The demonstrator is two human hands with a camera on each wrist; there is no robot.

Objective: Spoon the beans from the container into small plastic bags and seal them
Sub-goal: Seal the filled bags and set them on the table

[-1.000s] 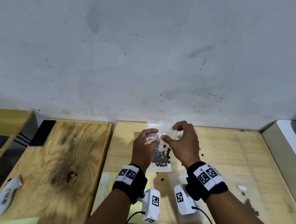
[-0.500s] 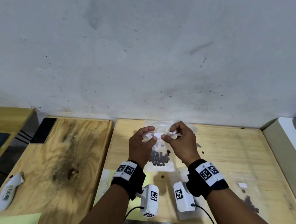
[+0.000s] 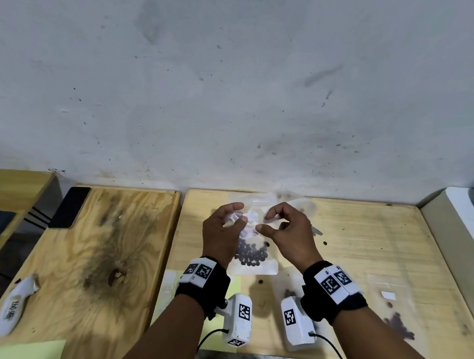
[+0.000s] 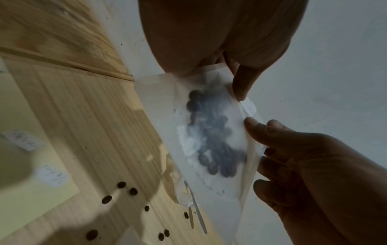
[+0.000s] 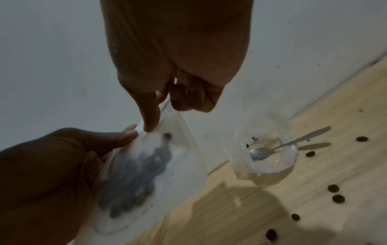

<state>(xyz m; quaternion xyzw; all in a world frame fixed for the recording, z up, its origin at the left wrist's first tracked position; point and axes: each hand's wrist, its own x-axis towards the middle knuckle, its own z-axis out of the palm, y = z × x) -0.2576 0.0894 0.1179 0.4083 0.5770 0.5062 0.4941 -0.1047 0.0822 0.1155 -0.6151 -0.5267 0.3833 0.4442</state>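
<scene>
A small clear plastic bag [image 3: 254, 267] with dark beans [image 3: 251, 254] in its lower part hangs above the table between my hands. My left hand [image 3: 238, 217] pinches the bag's top edge at the left, its thumb [image 4: 240, 89] lying on the plastic. My right hand [image 3: 264, 220] pinches the same edge further right, with the thumb [image 5: 149, 122] on the bag [image 5: 146, 165] and the other fingers curled behind it. The clear container [image 5: 261, 154] stands by the wall behind my right hand. It is nearly empty and a metal spoon [image 5: 272, 149] lies in it.
Loose beans [image 5: 335, 192] lie scattered on the wooden table [image 3: 367, 248]. Another bag with beans [image 3: 399, 325] lies at the front right, near a white label [image 3: 388, 295]. A black phone [image 3: 69, 208] and a white object [image 3: 14, 310] lie on the left table. A wall runs close behind.
Both hands keep hold of the bag's top. The right hand has shifted slightly to the right along the edge, and the bag hangs a little lower in front of me.
</scene>
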